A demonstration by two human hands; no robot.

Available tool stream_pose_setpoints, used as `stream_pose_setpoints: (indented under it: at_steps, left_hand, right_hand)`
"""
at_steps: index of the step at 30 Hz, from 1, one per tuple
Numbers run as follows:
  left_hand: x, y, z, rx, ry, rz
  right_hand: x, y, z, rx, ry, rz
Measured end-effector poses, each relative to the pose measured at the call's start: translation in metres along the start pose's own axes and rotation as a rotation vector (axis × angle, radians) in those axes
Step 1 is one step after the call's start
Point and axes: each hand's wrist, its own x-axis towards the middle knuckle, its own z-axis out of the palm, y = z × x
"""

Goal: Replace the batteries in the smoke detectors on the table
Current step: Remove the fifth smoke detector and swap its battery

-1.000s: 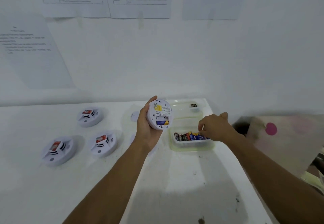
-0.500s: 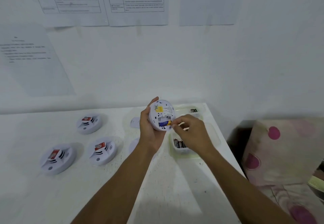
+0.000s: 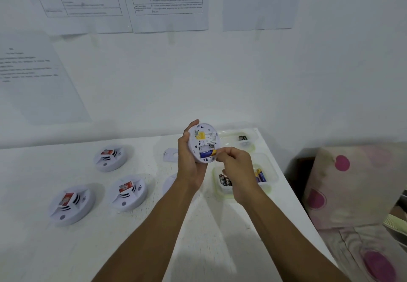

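My left hand (image 3: 189,165) grips a round white smoke detector (image 3: 203,141) held up on edge, its back with a yellow label facing me. A blue and gold battery (image 3: 207,153) lies in the open compartment. My right hand (image 3: 236,167) pinches that battery's right end with thumb and fingertips. Below the right hand a clear tray (image 3: 271,172) holds black and blue batteries. A second clear tray (image 3: 251,137) behind it holds a few black batteries.
Three white smoke detectors (image 3: 110,157), (image 3: 128,192), (image 3: 71,203) with red labels lie on the white table (image 3: 198,237) to the left. A white cover plate (image 3: 170,155) lies behind my left hand. The table's right edge borders a pink-dotted cushion (image 3: 352,184). Papers hang on the wall.
My right hand left the battery tray, came up to the detector and now pinches the battery at its compartment. The detector stayed in my left hand.
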Motion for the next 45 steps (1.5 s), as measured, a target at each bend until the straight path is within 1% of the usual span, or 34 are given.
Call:
stream_pose_setpoints:
  at_steps: [2, 5, 7, 9, 11, 12, 13, 14, 16, 17, 18, 20, 23, 25, 26, 28, 30, 31, 37, 42, 44, 45]
  left_hand:
    - [0.001, 0.001, 0.0, -0.012, 0.01, -0.004]
    - [0.002, -0.003, -0.001, 0.02, -0.003, -0.026]
    - [0.001, -0.007, 0.0, 0.03, -0.006, -0.054]
    - [0.001, -0.011, 0.001, 0.025, -0.006, -0.07]
    - [0.002, -0.011, -0.001, 0.011, -0.009, -0.067]
    - [0.003, -0.01, -0.003, 0.003, -0.013, -0.065]
    - [0.003, -0.009, -0.005, -0.002, -0.016, -0.065]
    - [0.003, -0.008, -0.006, -0.008, -0.02, -0.068]
    - [0.004, -0.009, -0.008, -0.008, -0.02, -0.077]
    - [0.004, -0.01, -0.008, -0.003, -0.019, -0.078]
    - [0.004, -0.011, -0.007, 0.003, -0.021, -0.079]
    - [0.005, -0.013, -0.004, 0.01, -0.033, -0.082]
    - [0.007, -0.013, -0.004, 0.011, -0.041, -0.083]
    - [0.01, -0.012, -0.005, 0.005, -0.036, -0.079]
    - [0.011, -0.011, -0.005, 0.004, -0.034, -0.076]
    - [0.013, -0.009, -0.006, -0.001, -0.034, -0.071]
    - [0.016, -0.007, -0.007, -0.009, -0.026, -0.069]
    - [0.018, -0.006, -0.008, -0.01, -0.02, -0.068]
    - [0.031, 0.003, -0.016, -0.009, -0.006, -0.082]
    - [0.043, 0.01, -0.024, -0.021, 0.017, -0.097]
    - [0.047, 0.013, -0.028, -0.03, 0.02, -0.1]
    - [0.049, 0.015, -0.03, -0.032, 0.02, -0.103]
  right_hand:
    - [-0.002, -0.001, -0.002, 0.009, 0.01, -0.021]
    - [-0.001, -0.002, -0.007, -0.055, 0.05, -0.153]
    - [0.003, -0.006, -0.012, -0.036, 0.033, -0.225]
    - [0.012, -0.01, -0.027, -0.014, -0.002, -0.247]
    - [0.024, -0.014, -0.051, -0.108, -0.026, -0.279]
    - [0.032, -0.015, -0.065, -0.223, -0.038, -0.303]
    - [0.04, -0.015, -0.079, -0.406, -0.046, -0.329]
    - [0.048, -0.013, -0.091, -0.643, -0.06, -0.349]
    - [0.061, -0.008, -0.104, -1.082, -0.124, -0.328]
    - [0.065, -0.005, -0.106, -1.215, -0.161, -0.31]
    - [0.068, -0.001, -0.107, -1.298, -0.189, -0.31]
    - [0.073, 0.005, -0.105, -1.394, -0.22, -0.355]
    - [0.076, 0.009, -0.104, -1.455, -0.21, -0.418]
    - [0.08, 0.006, -0.105, -1.451, -0.177, -0.444]
    - [0.083, 0.002, -0.106, -1.414, -0.156, -0.46]
    - [0.093, -0.006, -0.107, -1.259, -0.135, -0.501]
    - [0.108, -0.016, -0.104, -1.095, -0.142, -0.539]
    - [0.116, -0.021, -0.1, -1.065, -0.149, -0.535]
    - [0.171, -0.032, -0.062, -1.221, -0.188, -0.413]
    - [0.193, -0.023, -0.042, -1.482, -0.223, -0.311]
    - [0.198, -0.022, -0.039, -1.508, -0.223, -0.279]
    - [0.2, -0.021, -0.038, -1.483, -0.22, -0.261]
